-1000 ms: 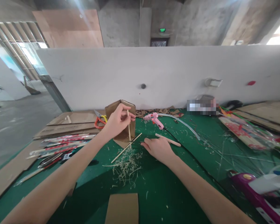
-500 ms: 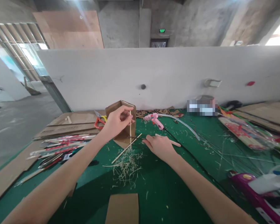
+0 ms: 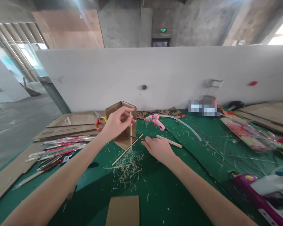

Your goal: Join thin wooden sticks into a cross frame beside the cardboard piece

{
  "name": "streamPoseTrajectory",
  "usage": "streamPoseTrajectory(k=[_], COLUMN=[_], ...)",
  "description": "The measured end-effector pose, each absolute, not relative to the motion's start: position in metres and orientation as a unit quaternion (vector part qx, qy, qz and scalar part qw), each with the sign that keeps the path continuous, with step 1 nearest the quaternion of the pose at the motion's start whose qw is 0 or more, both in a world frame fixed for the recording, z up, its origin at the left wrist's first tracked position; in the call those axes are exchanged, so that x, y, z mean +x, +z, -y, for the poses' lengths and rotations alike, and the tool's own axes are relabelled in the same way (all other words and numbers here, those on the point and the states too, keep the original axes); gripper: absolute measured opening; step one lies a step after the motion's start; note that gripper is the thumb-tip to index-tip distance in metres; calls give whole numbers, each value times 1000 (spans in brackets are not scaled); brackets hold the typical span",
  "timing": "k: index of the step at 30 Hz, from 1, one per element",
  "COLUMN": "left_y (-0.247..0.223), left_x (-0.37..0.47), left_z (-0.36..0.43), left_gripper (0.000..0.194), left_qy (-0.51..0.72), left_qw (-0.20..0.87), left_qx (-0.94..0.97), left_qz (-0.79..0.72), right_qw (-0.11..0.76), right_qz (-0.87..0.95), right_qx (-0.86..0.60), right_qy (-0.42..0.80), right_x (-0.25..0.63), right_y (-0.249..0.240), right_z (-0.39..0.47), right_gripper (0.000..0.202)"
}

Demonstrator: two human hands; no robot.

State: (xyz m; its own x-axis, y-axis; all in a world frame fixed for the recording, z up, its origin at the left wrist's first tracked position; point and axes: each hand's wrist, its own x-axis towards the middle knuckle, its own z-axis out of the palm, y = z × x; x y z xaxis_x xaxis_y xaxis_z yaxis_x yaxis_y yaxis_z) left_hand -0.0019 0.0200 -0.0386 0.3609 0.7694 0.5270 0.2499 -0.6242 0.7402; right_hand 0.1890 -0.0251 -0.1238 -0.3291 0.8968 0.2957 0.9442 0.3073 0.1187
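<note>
My left hand (image 3: 119,123) pinches the top of a thin wooden stick (image 3: 131,136), held upright with its lower end at a pile of curly wood shavings (image 3: 128,169). My right hand (image 3: 159,150) is closed around a slim dark knife (image 3: 137,138), whose blade points left and crosses the stick; whether it touches cannot be told. A second thin stick (image 3: 119,155) lies slanted on the green table just behind the shavings. Beyond my left hand stands an open cardboard box (image 3: 113,110), partly covered by the hand.
A pink glue gun (image 3: 158,123) and a pale wooden rod (image 3: 175,143) lie past my right hand. Orange-handled scissors (image 3: 99,122) and packaged sticks (image 3: 63,145) are at left. A cardboard piece (image 3: 123,210) lies in front; a purple power strip (image 3: 252,191) sits at right.
My right hand and the knife have shifted slightly left, bringing the blade across the upright stick. My left hand keeps its pinch in nearly the same place.
</note>
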Motion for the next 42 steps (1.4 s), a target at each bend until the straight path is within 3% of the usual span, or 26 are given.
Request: streamPoseTrajectory(k=[6,13,17,22,27,42], left_y=[-38,-36,-36,-39,-41,-37], left_x=[0,-1,1,2,0,-5], left_z=[-18,-15,-13,-16,-21,-24], left_gripper=[24,21,22,34,26,20], left_qy=[465,472,471,481,475,448], left_qw=[296,213,227,257,290,313], left_qx=[773,785,783,769,767,767], left_qz=[-314,-339,-338,-332,-320,-335], right_qw=[82,60,100,63,101,56], right_qz=[807,814,798,816,794,827], right_qx=[-571,-567,-578,-562,-585,-550], right_qy=[-128,-110,-136,-117,-132,-106], right_x=[188,184,184,183,183,186], right_y=[-124,-126,-124,-125,-122,-122], right_z=[27,27,27,27,27,28], right_gripper=[48,47,53,47,52,49])
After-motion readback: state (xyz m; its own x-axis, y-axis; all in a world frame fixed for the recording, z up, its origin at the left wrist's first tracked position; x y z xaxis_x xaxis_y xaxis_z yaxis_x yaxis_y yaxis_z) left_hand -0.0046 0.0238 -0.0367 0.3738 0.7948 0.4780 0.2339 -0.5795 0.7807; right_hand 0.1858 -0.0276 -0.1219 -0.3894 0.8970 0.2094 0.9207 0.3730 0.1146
